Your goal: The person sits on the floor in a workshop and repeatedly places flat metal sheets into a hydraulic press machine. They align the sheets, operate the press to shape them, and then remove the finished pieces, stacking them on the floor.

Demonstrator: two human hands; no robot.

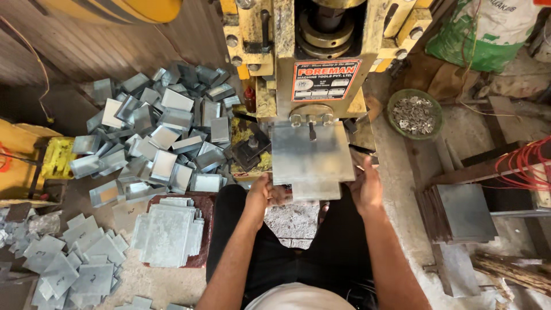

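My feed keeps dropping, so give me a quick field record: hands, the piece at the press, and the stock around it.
left hand: grips left edge of flat metal sheet
right hand: at sheet's right edge
sheet: flat on bed of yellow press
folded parts pile: floor, left of press
flat blanks stack: beside person's left arm
scrap bowl: right of press

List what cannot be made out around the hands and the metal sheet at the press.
- Head view: left hand fingers go under the metal sheet; grip hidden.
- Right hand: fingertips covered by the sheet's edge.
- Press: its top is cut off by the upper frame edge.
- Green bowl: its small pieces are too small to tell apart.
- The person's lap hides the floor beneath.
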